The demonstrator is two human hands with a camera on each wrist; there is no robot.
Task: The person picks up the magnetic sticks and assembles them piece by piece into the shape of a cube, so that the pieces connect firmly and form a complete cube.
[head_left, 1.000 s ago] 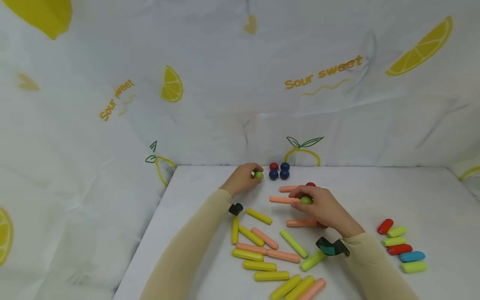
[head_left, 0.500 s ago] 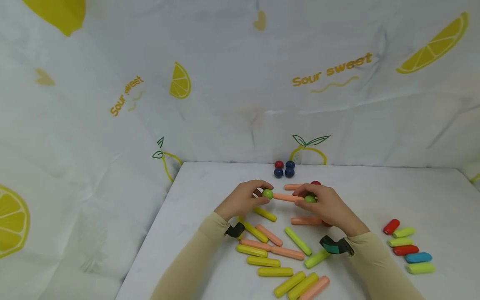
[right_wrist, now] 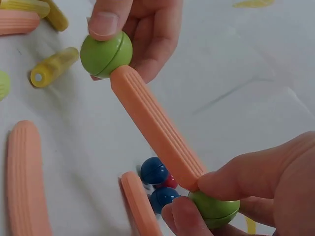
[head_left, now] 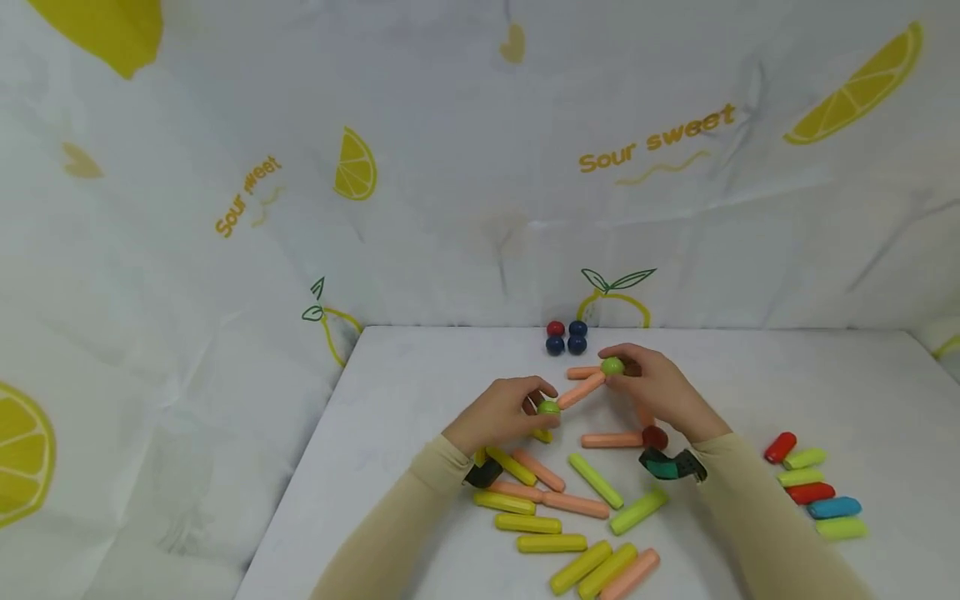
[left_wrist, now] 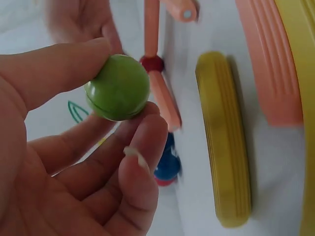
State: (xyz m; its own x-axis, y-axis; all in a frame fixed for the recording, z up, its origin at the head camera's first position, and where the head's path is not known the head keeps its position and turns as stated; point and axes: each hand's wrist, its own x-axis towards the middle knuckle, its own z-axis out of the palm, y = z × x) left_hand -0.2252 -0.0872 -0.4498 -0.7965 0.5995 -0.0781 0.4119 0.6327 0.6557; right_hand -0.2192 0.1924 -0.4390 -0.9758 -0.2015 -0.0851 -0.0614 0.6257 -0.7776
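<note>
By the fingers point(left_wrist: 147, 140) of the left hand point(head_left: 498, 412), a green ball point(left_wrist: 118, 87) is pinched between thumb and fingertips; by those of the right hand point(head_left: 667, 392), a second green ball point(right_wrist: 215, 211) is likewise clamped, a digit also being laid along the stick's end. Between the two balls, an orange stick point(right_wrist: 156, 128) is held above the desk point(head_left: 420, 367), a ball being met at each end. Its long axis is slanted in the head view: one end is pointed leftward and toward the person, the other rightward and away. The step in hand can be judged to be the capping of this stick with balls; for the next move, the piece would presumably need to be turned and lowered toward the open left side of the frame below, without either ball being tugged loose. That frame is seemingly formed of three orange sticks, a near red ball point(head_left: 655, 437) being set at one corner and a far red ball point(left_wrist: 152, 64) at the other, the latter hidden in the head view. Farther off, three blue balls point(head_left: 577, 344) and a red one are grouped; nearer the person, yellow sticks point(head_left: 551, 543) are scattered.
</note>
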